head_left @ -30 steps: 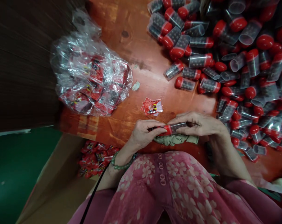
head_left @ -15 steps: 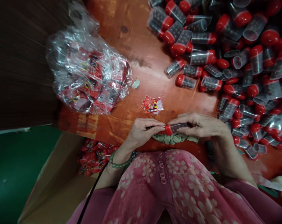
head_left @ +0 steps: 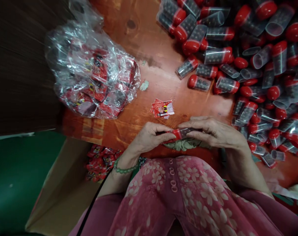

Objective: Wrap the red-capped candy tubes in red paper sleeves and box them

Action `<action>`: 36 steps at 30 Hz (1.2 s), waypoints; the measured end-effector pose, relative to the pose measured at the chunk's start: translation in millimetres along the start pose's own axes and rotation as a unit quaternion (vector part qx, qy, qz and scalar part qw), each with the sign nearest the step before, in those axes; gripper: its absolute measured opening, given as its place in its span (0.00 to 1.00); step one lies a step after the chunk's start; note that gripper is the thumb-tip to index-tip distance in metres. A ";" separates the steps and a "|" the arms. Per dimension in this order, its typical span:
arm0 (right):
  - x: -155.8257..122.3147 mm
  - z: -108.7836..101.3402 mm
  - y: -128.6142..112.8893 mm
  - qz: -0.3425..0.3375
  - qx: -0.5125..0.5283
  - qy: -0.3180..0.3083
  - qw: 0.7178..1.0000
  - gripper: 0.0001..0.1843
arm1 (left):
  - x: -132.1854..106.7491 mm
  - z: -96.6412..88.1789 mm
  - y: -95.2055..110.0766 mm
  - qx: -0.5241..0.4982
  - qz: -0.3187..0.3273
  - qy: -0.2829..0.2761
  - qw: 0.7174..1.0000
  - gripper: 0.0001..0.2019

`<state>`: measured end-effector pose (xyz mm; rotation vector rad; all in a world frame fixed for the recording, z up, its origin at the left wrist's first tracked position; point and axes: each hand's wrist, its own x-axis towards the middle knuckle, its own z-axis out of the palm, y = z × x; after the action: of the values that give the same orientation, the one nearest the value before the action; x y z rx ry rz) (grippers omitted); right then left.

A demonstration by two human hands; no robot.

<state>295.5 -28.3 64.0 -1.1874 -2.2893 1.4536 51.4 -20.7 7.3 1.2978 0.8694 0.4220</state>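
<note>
Between my two hands lies a clear plastic tube with a red cap, held level above a crumpled green cloth at the table's front edge. My left hand is closed, thumb and fingers pinching the red end. At the clear end, my right hand has its thumb and fingers closed around the tube, covering part of it. Dark beads or dots show through the plastic. Just beyond my hands, a few red printed cards lie overlapping on the table.
A large heap of similar red-capped tubes covers the right side of the wooden table. To the left stands a clear plastic bag of red printed pieces. Below the table edge, an open cardboard box holds red packets.
My right hand has slid a little leftward along the tube, so less of its clear end shows. My left hand keeps its pinch. The whole view has shifted slightly.
</note>
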 end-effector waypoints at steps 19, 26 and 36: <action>5.2 30.1 10.2 0.039 0.106 0.089 0.990 0.16 | 9.5 -22.0 13.2 0.067 -0.033 -0.060 0.995 0.15; 8.7 39.3 3.1 -0.019 -0.009 0.137 0.990 0.16 | 10.6 -21.8 10.1 0.089 -0.088 -0.075 0.989 0.14; 10.8 52.0 19.6 0.016 0.214 0.048 0.976 0.26 | 17.3 -20.2 22.6 0.102 -0.120 -0.046 0.986 0.16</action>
<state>271.1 -52.1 18.9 -1.1348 -1.7746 1.7411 51.3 10.6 22.7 1.3667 0.9958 0.0829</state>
